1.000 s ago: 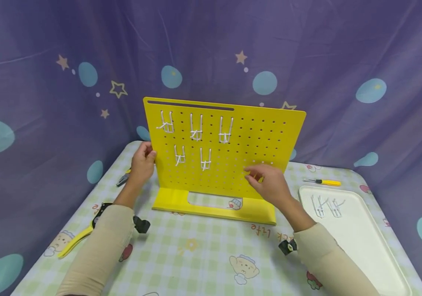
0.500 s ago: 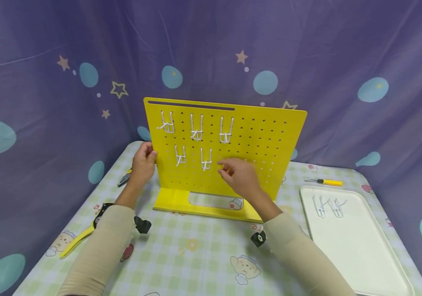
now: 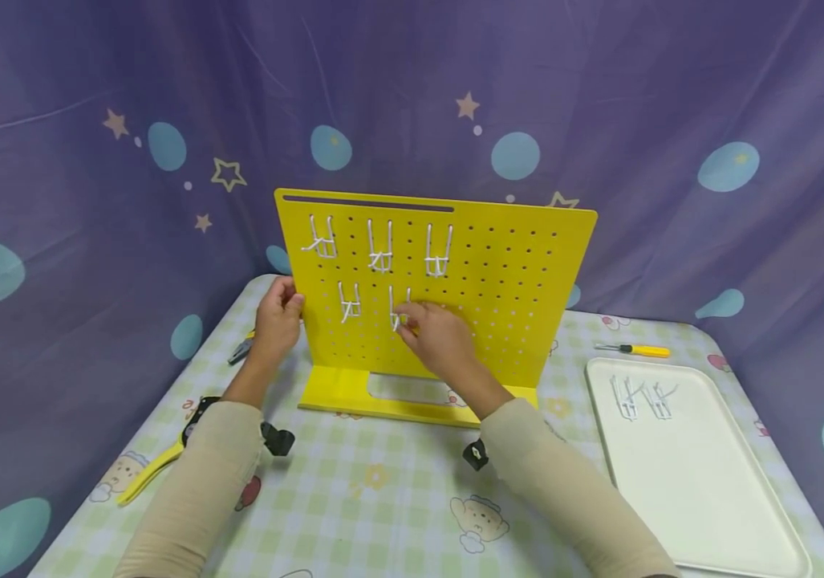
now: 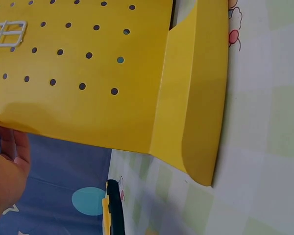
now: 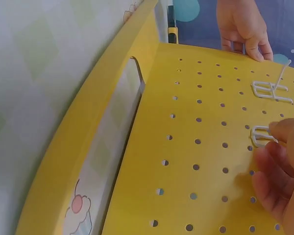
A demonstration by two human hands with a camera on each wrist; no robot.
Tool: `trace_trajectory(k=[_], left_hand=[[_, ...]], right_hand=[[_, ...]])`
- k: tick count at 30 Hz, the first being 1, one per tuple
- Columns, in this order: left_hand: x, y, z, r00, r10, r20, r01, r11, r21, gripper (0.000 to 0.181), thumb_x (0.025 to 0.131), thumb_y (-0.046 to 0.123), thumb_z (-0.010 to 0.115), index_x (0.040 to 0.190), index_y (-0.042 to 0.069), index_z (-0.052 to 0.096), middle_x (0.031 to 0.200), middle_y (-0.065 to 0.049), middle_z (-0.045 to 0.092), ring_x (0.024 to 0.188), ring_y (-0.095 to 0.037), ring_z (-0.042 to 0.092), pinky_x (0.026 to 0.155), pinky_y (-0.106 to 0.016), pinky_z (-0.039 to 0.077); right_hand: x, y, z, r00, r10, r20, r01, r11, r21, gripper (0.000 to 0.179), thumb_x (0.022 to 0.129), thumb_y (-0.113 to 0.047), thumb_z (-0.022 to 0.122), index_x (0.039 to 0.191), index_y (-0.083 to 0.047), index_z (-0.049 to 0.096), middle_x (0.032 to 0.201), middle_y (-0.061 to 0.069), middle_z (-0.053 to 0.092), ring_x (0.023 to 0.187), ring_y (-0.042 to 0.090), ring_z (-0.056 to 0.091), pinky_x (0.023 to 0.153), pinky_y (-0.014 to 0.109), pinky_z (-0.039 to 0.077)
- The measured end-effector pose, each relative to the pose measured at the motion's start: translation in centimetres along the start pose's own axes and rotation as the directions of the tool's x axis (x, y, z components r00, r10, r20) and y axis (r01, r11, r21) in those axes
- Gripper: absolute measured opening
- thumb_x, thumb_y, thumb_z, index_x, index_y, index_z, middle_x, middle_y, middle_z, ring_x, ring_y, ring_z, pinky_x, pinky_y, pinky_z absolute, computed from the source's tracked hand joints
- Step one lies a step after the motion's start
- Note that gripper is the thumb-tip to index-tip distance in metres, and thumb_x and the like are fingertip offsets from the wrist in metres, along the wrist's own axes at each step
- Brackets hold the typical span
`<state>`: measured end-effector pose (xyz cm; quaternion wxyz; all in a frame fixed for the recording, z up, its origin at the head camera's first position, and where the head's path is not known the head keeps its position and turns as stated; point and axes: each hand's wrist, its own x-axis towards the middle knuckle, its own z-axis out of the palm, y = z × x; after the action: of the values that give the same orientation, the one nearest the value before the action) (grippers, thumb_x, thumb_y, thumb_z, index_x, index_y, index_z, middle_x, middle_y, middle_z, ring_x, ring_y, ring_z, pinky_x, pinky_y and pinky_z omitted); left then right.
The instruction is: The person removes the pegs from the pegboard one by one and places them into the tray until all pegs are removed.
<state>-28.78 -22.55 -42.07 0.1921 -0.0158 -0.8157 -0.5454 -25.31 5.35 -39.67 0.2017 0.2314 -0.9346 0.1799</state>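
Observation:
A yellow pegboard (image 3: 505,277) stands upright on its base, bearing several white wire hooks in two rows. My left hand (image 3: 279,317) grips the board's left edge, its thumb at the front and its fingers partly hidden behind. With its thumb and forefinger, my right hand (image 3: 444,337) pinches the right-hand wire hook (image 3: 392,299) of the lower row. In the right wrist view, part of that hook (image 5: 257,135) shows beside the fingertips, still against the board. To its left hangs another lower hook (image 3: 350,302); above are three more, including the upper right hook (image 3: 438,250).
A white tray (image 3: 693,482) on the right holds a few loose hooks (image 3: 643,399). Behind it lies a yellow-handled screwdriver (image 3: 643,351). Pliers (image 3: 241,350) and a yellow-handled tool (image 3: 152,474) lie on the left. A purple curtain (image 3: 412,88) hangs behind the table.
My right hand has moved left across the board, from its lower right part to the lower row's right-hand hook, which it now pinches. My left hand stays on the edge.

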Motion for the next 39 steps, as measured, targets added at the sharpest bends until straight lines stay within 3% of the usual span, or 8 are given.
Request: trace_trajectory(k=[5, 11, 18, 27, 36, 39], left_hand=[[0.1, -0.1, 0.1, 1.000, 0.017, -0.011, -0.017, 1.000, -0.008, 0.022, 0.108, 0.013, 0.048, 0.123, -0.001, 0.053, 0.099, -0.006, 0.050, 0.086, -0.017, 0.051, 0.072, -0.014, 0.046], [0.0, 0.0, 0.1, 1.000, 0.020, -0.015, -0.020, 1.000, -0.017, 0.021, 0.107, 0.011, 0.048, 0.124, 0.000, 0.054, 0.099, -0.005, 0.050, 0.084, -0.014, 0.051, 0.071, -0.013, 0.046], [0.0, 0.0, 0.1, 1.000, 0.020, -0.012, -0.020, 1.000, 0.003, 0.023, 0.108, 0.013, 0.047, 0.125, -0.001, 0.053, 0.099, -0.007, 0.050, 0.085, -0.019, 0.051, 0.071, -0.014, 0.045], [0.2, -0.1, 0.2, 1.000, 0.005, -0.004, -0.005, 1.000, 0.011, 0.023, 0.108, 0.015, 0.047, 0.124, 0.000, 0.053, 0.099, -0.008, 0.050, 0.087, -0.019, 0.051, 0.073, -0.015, 0.045], [0.1, 0.0, 0.1, 1.000, 0.015, -0.002, -0.015, 1.000, 0.000, 0.022, 0.108, 0.015, 0.047, 0.123, -0.001, 0.053, 0.095, -0.005, 0.050, 0.084, -0.016, 0.051, 0.072, -0.017, 0.046], [0.0, 0.0, 0.0, 1.000, 0.004, -0.004, -0.004, 1.000, -0.008, 0.022, 0.108, 0.016, 0.048, 0.123, 0.001, 0.054, 0.095, -0.002, 0.049, 0.084, -0.015, 0.050, 0.072, -0.017, 0.046]], right_hand=[[0.4, 0.0, 0.5, 0.994, 0.017, -0.107, -0.014, 0.999, 0.029, 0.015, 0.097, -0.020, 0.068, 0.106, -0.023, 0.080, 0.090, -0.002, 0.079, 0.052, 0.010, 0.054, 0.045, 0.019, 0.032], [0.6, 0.0, 1.1, 0.984, 0.012, -0.178, -0.013, 1.000, -0.005, 0.012, 0.096, -0.021, 0.070, 0.101, -0.024, 0.081, 0.086, -0.003, 0.079, 0.055, 0.007, 0.060, 0.047, 0.021, 0.044], [0.5, 0.0, 1.5, 0.974, -0.008, -0.228, -0.001, 0.999, -0.038, 0.011, 0.095, -0.021, 0.071, 0.098, -0.023, 0.081, 0.085, -0.003, 0.078, 0.054, 0.009, 0.058, 0.048, 0.024, 0.046], [0.2, 0.5, 2.0, 0.924, -0.115, -0.366, 0.079, 0.991, -0.111, 0.008, 0.092, -0.020, 0.075, 0.093, -0.023, 0.082, 0.084, -0.002, 0.079, 0.064, 0.012, 0.071, 0.051, 0.025, 0.052], [-0.1, 0.3, 1.8, 0.887, -0.171, -0.429, 0.148, 0.985, -0.087, 0.005, 0.088, -0.016, 0.079, 0.091, -0.020, 0.082, 0.078, 0.000, 0.076, 0.059, 0.013, 0.069, 0.049, 0.025, 0.051], [-0.3, 0.4, 1.6, 0.883, -0.192, -0.428, 0.178, 0.981, -0.073, 0.008, 0.086, -0.014, 0.079, 0.091, -0.021, 0.081, 0.075, -0.001, 0.075, 0.056, 0.011, 0.064, 0.047, 0.024, 0.047]])
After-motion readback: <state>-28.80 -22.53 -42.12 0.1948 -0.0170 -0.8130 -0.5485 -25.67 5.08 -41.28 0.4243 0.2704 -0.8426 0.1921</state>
